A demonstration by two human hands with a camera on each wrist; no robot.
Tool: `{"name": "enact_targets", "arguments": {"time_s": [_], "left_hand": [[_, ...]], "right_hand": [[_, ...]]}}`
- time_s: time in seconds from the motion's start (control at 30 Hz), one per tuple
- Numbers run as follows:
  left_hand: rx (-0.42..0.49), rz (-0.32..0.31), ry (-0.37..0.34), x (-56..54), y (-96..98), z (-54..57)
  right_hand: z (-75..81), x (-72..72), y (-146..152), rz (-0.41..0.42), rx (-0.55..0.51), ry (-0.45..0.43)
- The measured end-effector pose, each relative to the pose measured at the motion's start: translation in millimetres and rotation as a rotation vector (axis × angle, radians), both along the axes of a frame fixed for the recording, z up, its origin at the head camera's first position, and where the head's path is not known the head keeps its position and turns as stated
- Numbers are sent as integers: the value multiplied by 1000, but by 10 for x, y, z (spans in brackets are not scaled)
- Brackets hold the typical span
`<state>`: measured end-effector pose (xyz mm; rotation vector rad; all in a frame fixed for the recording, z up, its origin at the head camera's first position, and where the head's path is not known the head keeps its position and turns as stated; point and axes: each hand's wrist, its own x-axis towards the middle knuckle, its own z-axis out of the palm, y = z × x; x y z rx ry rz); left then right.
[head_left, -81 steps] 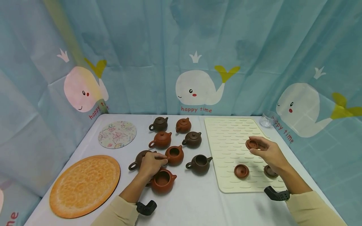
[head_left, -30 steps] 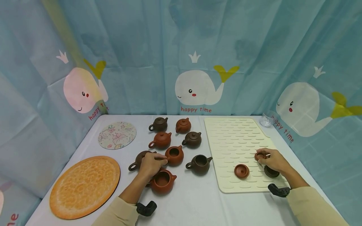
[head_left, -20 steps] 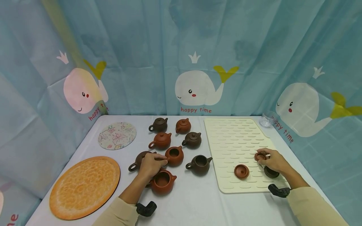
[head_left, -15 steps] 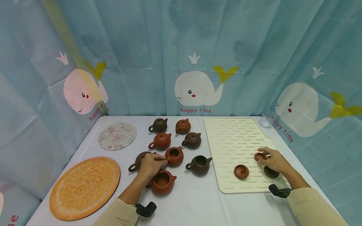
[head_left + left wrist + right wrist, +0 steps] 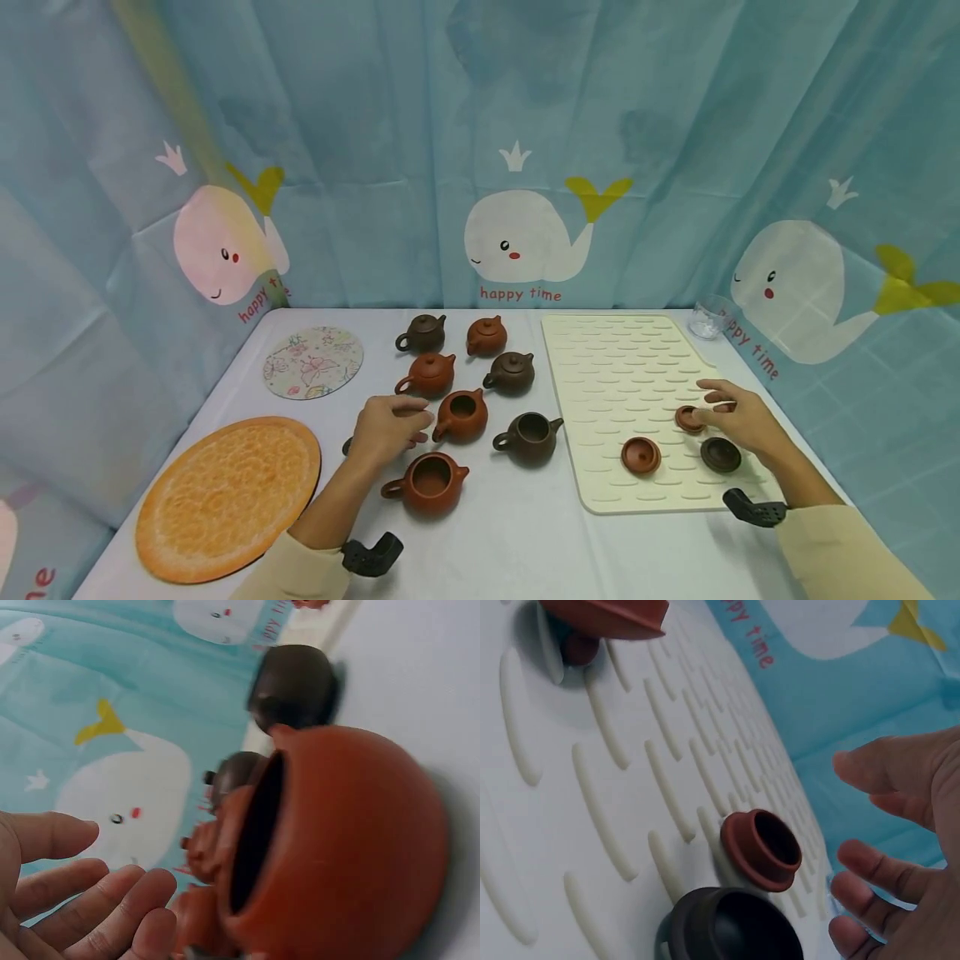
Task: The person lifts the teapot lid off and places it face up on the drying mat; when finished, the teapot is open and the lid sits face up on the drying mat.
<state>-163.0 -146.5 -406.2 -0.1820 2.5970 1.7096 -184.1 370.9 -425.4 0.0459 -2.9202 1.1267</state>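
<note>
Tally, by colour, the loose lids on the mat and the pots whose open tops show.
Red lids: 2
Dark lid: 1
Red open pots: 2
Dark open pot: 1
Total: 6

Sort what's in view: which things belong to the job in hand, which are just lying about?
Likely the job:
three open teapots
three upturned lids
cream mat under those lids
four lidded teapots, probably
dark handle behind the left hand, rest hidden

Apparently just lying about:
bread-print round mat
floral round mat
clear cup
</note>
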Motion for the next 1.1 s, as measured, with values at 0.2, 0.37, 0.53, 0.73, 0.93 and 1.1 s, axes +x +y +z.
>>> {"name": "enact_targets", "arguments": {"time_s": [0.2,0.37,0.53,0.73,0.93,1.1], "left_hand": [[107,23,58,87,-96,221],[155,36,136,158,-209,348],[187,51,225,207,-338,367],[173,104,349,219,-488,247],[94,170,342,209,-618,26],[94,213,309,199,-678,-161]], "right_hand": [[102,41,-52,2,-28,45],[206,76,-129,22,-40,69],[292,114,-232,41,-42,110],[384,163,-371,64,-56,149],[412,186,-461,97,-100,155],[424,211,-536,109,-142,142]]}}
